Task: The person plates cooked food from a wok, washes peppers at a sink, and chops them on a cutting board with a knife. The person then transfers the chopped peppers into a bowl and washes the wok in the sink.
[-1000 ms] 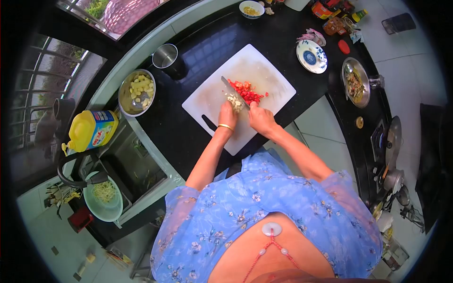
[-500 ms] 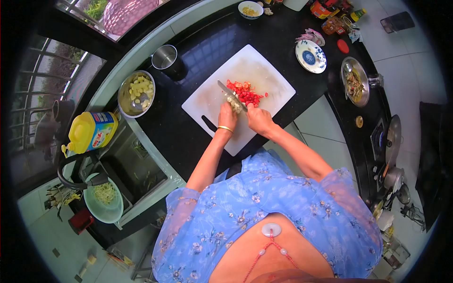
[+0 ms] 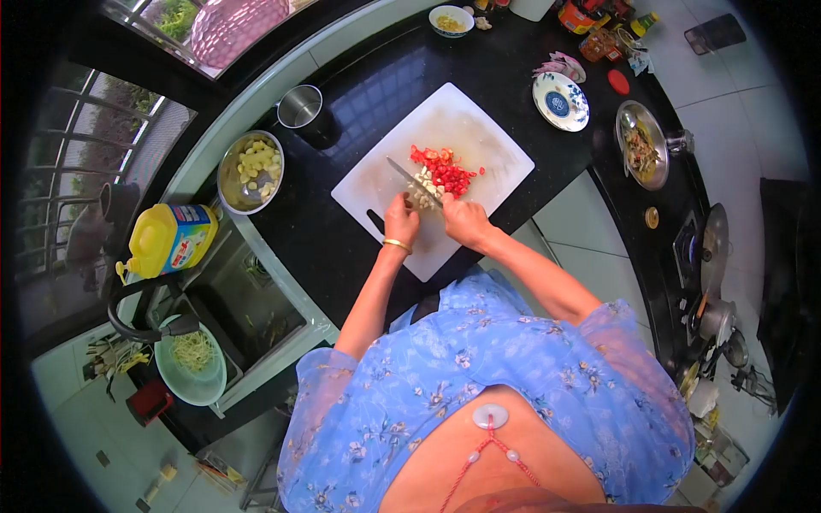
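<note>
Wears a blue floral garment (image 3: 487,350) nearest the camera, with a pale pendant (image 3: 490,416) at the chest. Keeps the left hand (image 3: 401,224) just short of the blade, over the near left part of the cutting board (image 3: 492,128), with fingers curled and drawn in narrow; cannot tell whether pinching anything. Grips the knife (image 3: 415,179) by its handle in the closed right hand (image 3: 466,221). Holds it over the middle of the board, with its long axis slanting from the handle at near right to the tip at far left, pointing away from the body and towards the metal cup's side of the counter (image 3: 368,94). Has small pale pieces (image 3: 425,201) on both sides of the blade, and chopped red pieces (image 3: 449,171) beside them, farther from the body. Sets the board cornerwise, with one corner towards the garment. Beyond it, has the metal cup (image 3: 300,107) at far left, a blue-patterned plate (image 3: 560,101) at far right, and a small bowl (image 3: 451,21) farthest back.
</note>
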The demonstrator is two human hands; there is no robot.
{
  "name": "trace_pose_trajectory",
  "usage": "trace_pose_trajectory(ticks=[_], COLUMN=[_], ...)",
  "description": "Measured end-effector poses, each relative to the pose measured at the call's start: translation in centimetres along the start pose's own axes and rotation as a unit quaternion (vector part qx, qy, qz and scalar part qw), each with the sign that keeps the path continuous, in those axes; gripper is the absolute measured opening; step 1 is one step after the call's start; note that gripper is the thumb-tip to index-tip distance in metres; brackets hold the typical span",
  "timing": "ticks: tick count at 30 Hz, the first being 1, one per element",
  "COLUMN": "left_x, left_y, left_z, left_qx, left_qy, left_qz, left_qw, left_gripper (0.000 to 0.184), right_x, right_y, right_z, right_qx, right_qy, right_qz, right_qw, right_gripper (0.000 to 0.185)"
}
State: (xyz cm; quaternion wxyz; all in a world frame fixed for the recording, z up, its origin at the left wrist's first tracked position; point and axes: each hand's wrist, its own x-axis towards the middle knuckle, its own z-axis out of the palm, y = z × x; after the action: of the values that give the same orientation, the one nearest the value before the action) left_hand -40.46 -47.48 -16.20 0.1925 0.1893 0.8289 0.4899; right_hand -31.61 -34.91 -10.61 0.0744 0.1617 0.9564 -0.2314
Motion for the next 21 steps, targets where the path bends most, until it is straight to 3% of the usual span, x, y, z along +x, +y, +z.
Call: trace_pose_trajectory(ticks=[4,9,11,14,16,21], left_x=[-1.2,-2.8,-3.8,-4.7,-5.1,-5.3], left_y=[-1.1,-2.4,-2.6,-2.4,-1.9,-1.4], left_z=[-2.8,-5.6,-6.4,-6.9,-7.4,-7.7], left_qx=[-0.024,-0.050,-0.037,-0.030,-0.024,-0.014], left_qy=[0.027,0.073,0.086,0.110,0.129,0.139], left_qz=[-0.029,-0.038,-0.033,-0.026,-0.020,0.000], left_qw=[0.999,0.995,0.995,0.993,0.991,0.990], left_gripper=[0.042,0.039,0.039,0.037,0.035,0.033], right_x=[-1.5,-1.6,-1.0,-1.7,-3.0,-5.2], right_y=[-0.7,1.2,2.0,1.3,-0.4,-1.9], right_z=[0.7,0.3,-0.2,-0.8,-0.8,2.7], right_qx=[0.039,0.061,0.032,0.007,-0.012,0.006], right_qy=[-0.030,-0.048,-0.015,0.007,-0.023,-0.037], right_qz=[-0.027,-0.030,0.005,-0.016,-0.012,-0.041], right_qw=[0.998,0.997,0.999,1.000,1.000,0.998], right_gripper=[0.018,0.020,0.020,0.017,0.018,0.058])
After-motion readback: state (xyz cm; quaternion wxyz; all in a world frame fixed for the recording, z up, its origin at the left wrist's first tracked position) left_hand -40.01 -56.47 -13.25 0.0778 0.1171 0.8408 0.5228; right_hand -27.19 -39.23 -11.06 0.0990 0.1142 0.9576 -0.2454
